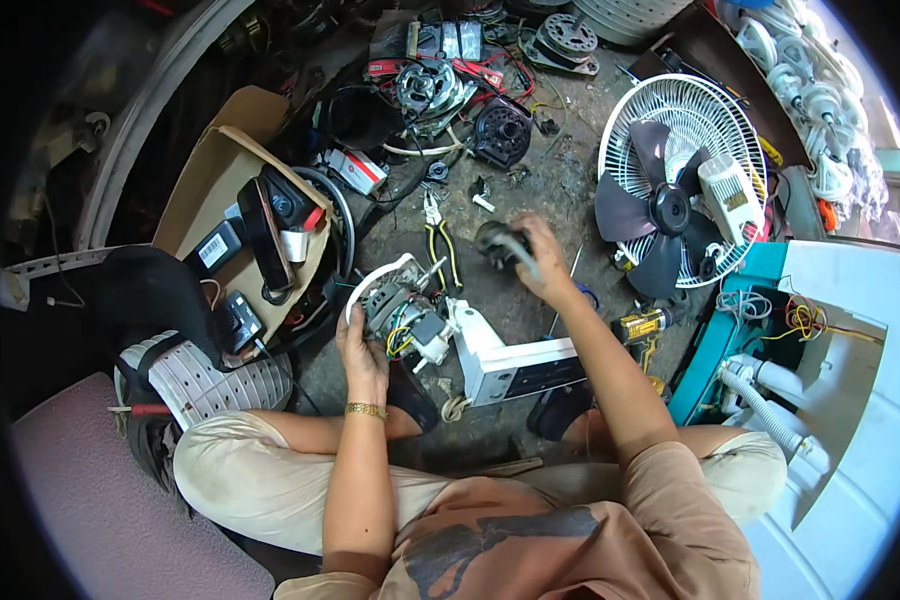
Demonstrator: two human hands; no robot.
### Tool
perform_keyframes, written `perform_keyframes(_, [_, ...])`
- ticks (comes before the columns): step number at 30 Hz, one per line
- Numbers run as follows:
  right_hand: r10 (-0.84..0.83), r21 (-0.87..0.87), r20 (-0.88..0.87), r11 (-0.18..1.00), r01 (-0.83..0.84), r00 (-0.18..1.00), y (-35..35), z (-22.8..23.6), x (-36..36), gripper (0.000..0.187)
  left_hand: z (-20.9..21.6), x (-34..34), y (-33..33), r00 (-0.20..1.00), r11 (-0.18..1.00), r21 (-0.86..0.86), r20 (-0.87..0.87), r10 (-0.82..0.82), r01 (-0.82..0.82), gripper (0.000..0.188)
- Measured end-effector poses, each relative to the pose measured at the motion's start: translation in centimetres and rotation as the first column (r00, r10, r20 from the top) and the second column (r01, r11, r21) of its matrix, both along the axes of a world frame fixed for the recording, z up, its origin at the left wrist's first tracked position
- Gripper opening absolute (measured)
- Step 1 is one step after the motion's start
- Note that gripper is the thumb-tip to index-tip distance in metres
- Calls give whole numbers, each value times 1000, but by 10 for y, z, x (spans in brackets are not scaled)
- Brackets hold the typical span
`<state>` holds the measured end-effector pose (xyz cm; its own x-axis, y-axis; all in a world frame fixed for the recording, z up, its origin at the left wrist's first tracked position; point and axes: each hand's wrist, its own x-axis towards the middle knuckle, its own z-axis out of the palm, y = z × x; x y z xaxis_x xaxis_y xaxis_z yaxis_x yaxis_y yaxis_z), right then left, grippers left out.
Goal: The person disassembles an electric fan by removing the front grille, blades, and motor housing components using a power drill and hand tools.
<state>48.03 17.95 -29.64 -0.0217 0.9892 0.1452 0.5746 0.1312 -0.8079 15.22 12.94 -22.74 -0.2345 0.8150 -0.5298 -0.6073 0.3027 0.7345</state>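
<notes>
My left hand (358, 350) is closed on the edge of a fan motor (400, 308), which has a white curved rim, a metal shaft and coloured wires. My right hand (542, 262) grips a dark rounded object (497, 242) with a pale strip across it; motion blur hides its kind. Between my hands and nearer to me lies a white fan stand head (520, 368) with a dark control panel, close against the motor. Yellow-and-black pliers (442, 245) rest on the floor beyond the motor. A small white piece (482, 202) lies beyond my right hand.
A cardboard box (205, 170) of electronic parts sits at left. Right of me are a fan guard with dark blades (668, 210), a yellow drill (642, 325) and a white-and-teal casing (820, 390) with hoses. Motor parts and cables (435, 90) crowd the far floor.
</notes>
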Motion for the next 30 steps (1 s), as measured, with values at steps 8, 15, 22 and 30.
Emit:
perform_keyframes(8, [6,-40,241,999,4,971,-8,28,-32,56,12,6,0,998,998,44,-55,-40,42,30])
perform_keyframes(15, [21,-101,278,995,7,960,-11,31,-34,56,13,9,1,993,997,54,-105,-50,56,27])
perform_keyframes(22, [83,-93,420,994,-48,904,-12,37,-32,59,8,4,2,974,995,55,-216,-69,83,23])
perform_keyframes(30, [160,-250,272,964,-91,949,-14,27,-20,67,19,8,5,948,980,110,-289,-129,167,18])
